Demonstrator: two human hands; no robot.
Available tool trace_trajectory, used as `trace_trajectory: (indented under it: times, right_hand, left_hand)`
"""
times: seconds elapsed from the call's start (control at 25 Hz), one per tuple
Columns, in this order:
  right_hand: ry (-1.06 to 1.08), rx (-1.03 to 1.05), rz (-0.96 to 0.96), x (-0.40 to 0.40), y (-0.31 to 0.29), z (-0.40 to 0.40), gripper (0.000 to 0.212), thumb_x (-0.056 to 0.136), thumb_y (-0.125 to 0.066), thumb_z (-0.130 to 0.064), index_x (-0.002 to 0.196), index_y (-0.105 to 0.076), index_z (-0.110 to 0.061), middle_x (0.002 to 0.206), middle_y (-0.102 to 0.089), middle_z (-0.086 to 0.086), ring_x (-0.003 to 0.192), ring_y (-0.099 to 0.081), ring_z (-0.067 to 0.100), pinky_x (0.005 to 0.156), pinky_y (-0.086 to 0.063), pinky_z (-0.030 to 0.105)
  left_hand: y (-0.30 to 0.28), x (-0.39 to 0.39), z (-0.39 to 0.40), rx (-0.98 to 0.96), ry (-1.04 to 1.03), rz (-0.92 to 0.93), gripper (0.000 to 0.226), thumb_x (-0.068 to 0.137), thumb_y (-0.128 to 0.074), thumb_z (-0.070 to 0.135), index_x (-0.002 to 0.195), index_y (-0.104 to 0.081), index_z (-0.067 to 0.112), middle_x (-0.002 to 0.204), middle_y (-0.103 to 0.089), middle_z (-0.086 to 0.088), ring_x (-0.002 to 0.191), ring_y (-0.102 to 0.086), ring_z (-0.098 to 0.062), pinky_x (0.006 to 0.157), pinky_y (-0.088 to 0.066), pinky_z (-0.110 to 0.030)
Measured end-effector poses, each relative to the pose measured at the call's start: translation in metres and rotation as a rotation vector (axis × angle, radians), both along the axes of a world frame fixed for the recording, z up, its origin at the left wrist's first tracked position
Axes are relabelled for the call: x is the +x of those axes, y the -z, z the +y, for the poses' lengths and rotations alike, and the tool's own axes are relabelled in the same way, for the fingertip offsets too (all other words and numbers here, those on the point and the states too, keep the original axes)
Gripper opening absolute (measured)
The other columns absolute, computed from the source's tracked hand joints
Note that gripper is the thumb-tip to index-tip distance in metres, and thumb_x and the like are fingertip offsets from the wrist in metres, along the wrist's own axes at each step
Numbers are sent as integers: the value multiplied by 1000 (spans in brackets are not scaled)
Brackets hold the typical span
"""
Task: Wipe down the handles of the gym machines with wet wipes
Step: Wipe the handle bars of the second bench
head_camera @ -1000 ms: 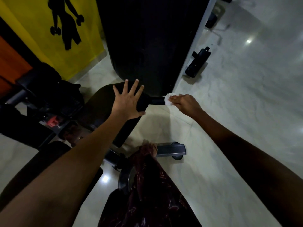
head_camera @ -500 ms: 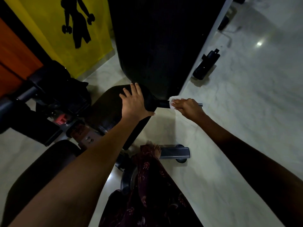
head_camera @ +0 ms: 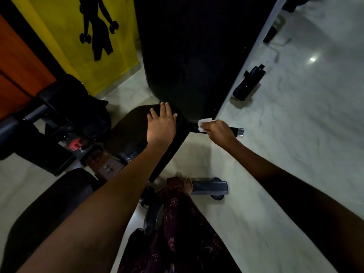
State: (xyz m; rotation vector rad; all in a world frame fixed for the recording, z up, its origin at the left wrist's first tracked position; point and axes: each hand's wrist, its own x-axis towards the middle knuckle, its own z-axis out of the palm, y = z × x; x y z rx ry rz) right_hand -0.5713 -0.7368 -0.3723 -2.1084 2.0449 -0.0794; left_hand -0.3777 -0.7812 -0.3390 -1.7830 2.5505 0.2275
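Pale marble floor (head_camera: 285, 154) fills the right side of my view, glossy with one bright light spot on it. Over it I see the machine's black handle (head_camera: 233, 132) sticking out to the right, ending in a chrome cap; my right hand (head_camera: 217, 132) is curled round it with the white wet wipe (head_camera: 202, 124) bunched between fingers and bar, the wipe poking out on the inner side. My left hand (head_camera: 160, 125) lies flat with straight fingers on the black padded seat (head_camera: 126, 131) just beside the handle's root. Behind both rises a big dark upright pad (head_camera: 189, 52). Below, a bare foot (head_camera: 186, 182) touches a grey frame foot (head_camera: 209, 187), patterned maroon cloth (head_camera: 177, 233) draped under it. Far left stands a yellow wall (head_camera: 65, 36) with a black lifter silhouette
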Motion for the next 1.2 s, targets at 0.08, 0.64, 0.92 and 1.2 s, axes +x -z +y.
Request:
trace_trajectory:
  times: [0.08,0.64,0.92,1.2]
  right_hand:
    - [7,-26,2,-29,-4,13,24,87,-56,-9,107,-70,-12,98,-68,23,85,-64,40,75,-51,39]
    - [-45,-107,-241,-54,3,8,16,83,-64,-19,92,-76,-13,93,-73,13,86,-70,28,82,-51,31]
    - [-115,-208,-149,-8,11,-3,23,78,-55,-15,82,-75,-5,84,-70,18,72,-65,26,64,-46,25]
    - [-126,-131,-179,-52,-5,14,14,81,-66,-15,87,-76,-7,91,-73,16,84,-70,30,78,-55,36]
  left_hand:
    - [0,0,0,-7,-1,-9,56,104,-15,35,149,-6,4,157,-12,-16,140,-19,-43,114,-21,-49]
    - [6,-5,0,-52,7,-102,88,91,-25,66,148,-6,1,154,-16,-20,135,-24,-48,108,-26,-54]
    - [6,-6,1,-50,-2,-123,88,91,-25,66,148,-7,2,154,-18,-20,135,-26,-47,108,-28,-53]
    - [5,-4,2,-66,10,-96,87,91,-25,66,148,-8,2,154,-18,-20,135,-25,-47,108,-27,-53]
